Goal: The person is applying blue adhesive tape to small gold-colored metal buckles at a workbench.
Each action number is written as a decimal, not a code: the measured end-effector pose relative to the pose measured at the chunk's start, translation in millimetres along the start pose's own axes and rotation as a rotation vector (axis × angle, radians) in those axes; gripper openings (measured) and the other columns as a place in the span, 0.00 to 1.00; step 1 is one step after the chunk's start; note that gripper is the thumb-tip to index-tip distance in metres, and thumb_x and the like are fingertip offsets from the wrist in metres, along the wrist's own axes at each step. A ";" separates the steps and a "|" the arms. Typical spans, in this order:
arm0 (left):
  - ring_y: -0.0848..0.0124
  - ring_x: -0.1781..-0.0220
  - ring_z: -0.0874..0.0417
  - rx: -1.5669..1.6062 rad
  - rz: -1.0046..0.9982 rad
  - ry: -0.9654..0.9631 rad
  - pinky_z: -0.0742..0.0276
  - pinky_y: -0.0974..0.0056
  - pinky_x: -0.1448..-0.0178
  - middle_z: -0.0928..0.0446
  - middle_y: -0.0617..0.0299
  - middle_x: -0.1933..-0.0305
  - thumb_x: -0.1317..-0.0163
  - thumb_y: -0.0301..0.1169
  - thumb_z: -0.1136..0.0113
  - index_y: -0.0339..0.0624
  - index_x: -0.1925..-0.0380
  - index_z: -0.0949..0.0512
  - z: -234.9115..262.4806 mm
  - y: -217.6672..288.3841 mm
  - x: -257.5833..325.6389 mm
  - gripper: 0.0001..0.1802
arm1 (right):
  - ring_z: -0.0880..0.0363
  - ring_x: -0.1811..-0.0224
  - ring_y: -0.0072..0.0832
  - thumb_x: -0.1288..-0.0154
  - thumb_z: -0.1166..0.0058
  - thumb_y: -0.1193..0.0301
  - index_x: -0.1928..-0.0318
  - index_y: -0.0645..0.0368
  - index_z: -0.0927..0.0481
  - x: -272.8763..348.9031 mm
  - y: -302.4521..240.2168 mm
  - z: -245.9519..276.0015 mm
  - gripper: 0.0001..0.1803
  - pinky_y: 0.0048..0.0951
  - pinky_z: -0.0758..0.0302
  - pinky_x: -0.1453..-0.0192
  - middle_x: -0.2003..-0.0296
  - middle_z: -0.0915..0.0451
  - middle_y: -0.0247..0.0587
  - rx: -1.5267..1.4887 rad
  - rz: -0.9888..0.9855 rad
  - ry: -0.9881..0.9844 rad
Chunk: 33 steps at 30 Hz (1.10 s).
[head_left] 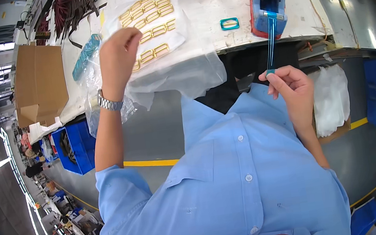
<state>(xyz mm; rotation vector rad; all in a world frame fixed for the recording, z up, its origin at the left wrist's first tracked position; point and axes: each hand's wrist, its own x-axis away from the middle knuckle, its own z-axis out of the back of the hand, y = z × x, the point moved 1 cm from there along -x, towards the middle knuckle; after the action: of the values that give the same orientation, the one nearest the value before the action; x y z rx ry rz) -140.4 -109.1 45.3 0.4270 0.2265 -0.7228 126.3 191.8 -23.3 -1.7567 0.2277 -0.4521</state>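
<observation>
My left hand [120, 55], with a metal watch at the wrist, is over the left side of several rows of gold slide buckles [156, 29]. Its fingers are curled in, and whatever they grip is hidden. The buckles lie on a white sheet [176, 37] on the table. Out past the table's front edge, my right hand [293, 87] pinches the free end of a strip of blue tape [272, 43]. The strip stretches down taut from a blue tape dispenser [257, 9]. One buckle wrapped in teal film [229, 24] lies on the table left of the dispenser.
A bundle of teal-wrapped pieces [87, 56] in clear plastic lies left of my left hand. Beyond it stands an open cardboard box [40, 83]. Dark straps [68, 11] are piled at the back left. Clear plastic [180, 77] hangs over the front edge. Blue bins [75, 150] stand below.
</observation>
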 end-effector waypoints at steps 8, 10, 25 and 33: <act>0.56 0.56 0.17 -0.179 -0.299 -0.163 0.19 0.54 0.52 0.19 0.58 0.63 0.36 0.25 0.30 0.42 0.62 0.17 -28.0 16.7 26.0 0.05 | 0.13 0.70 0.21 0.21 0.39 0.75 0.55 0.67 0.16 2.1 -10.8 -8.7 0.06 0.25 0.16 0.65 0.63 0.09 0.48 -0.078 -0.060 -0.033; 0.56 0.56 0.17 -0.200 -0.327 -0.148 0.18 0.54 0.53 0.19 0.58 0.63 0.36 0.25 0.30 0.42 0.62 0.18 -20.0 24.2 29.7 0.05 | 0.12 0.69 0.23 0.22 0.39 0.76 0.55 0.68 0.16 4.0 -12.7 -11.1 0.06 0.26 0.15 0.63 0.64 0.09 0.48 -0.078 -0.054 -0.011; 0.74 0.71 0.22 0.188 0.114 -0.321 0.24 0.67 0.62 0.19 0.64 0.71 0.35 0.26 0.33 0.35 0.66 0.18 -19.9 5.6 5.5 0.05 | 0.11 0.66 0.23 0.21 0.40 0.75 0.52 0.68 0.16 2.3 -9.1 -1.6 0.07 0.26 0.14 0.60 0.60 0.08 0.49 -0.170 -0.054 -0.057; 0.81 0.72 0.26 1.313 0.547 -0.575 0.33 0.74 0.66 0.22 0.70 0.72 0.25 0.32 0.33 0.37 0.57 0.14 -28.2 110.6 -7.0 0.08 | 0.09 0.63 0.26 0.19 0.42 0.74 0.51 0.68 0.19 3.3 0.6 -5.6 0.07 0.27 0.12 0.58 0.57 0.09 0.52 -0.194 -0.052 -0.076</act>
<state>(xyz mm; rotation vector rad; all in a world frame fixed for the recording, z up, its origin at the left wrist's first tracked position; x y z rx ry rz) -71.8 -18.2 55.6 1.4195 -0.9475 -0.3332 126.9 185.3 -22.2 -1.9700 0.1773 -0.4107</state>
